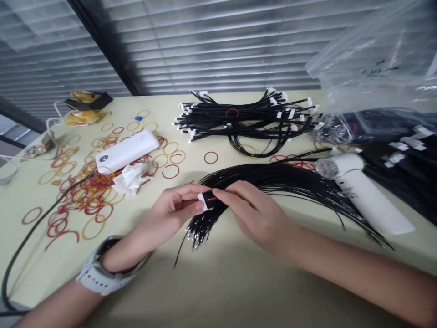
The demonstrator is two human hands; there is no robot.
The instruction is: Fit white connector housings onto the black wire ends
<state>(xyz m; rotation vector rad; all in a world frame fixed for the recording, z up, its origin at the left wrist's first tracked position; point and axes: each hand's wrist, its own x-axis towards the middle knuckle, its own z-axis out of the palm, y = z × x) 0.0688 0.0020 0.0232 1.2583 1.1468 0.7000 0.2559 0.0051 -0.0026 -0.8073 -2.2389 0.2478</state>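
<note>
My left hand (179, 205) pinches a small white connector (202, 202) between thumb and fingers. Black wires run from the connector toward my right hand (254, 212), whose thumb and fingertips close on them just beside it. Beneath both hands lies a thick bundle of loose black wires (290, 177), with bare shiny tips (198, 234) fanned out at its near left end. The bundle curves away to the right across the table. My fingers partly hide the wires near the connector.
Red and yellow rubber bands (88, 196) are strewn at left around a white power bank (127, 151) and crumpled tissue (130, 179). Connector-tipped cables (246, 118) lie at the back. A white handheld fan (368, 196) rests at right, near a clear plastic bag (382, 68).
</note>
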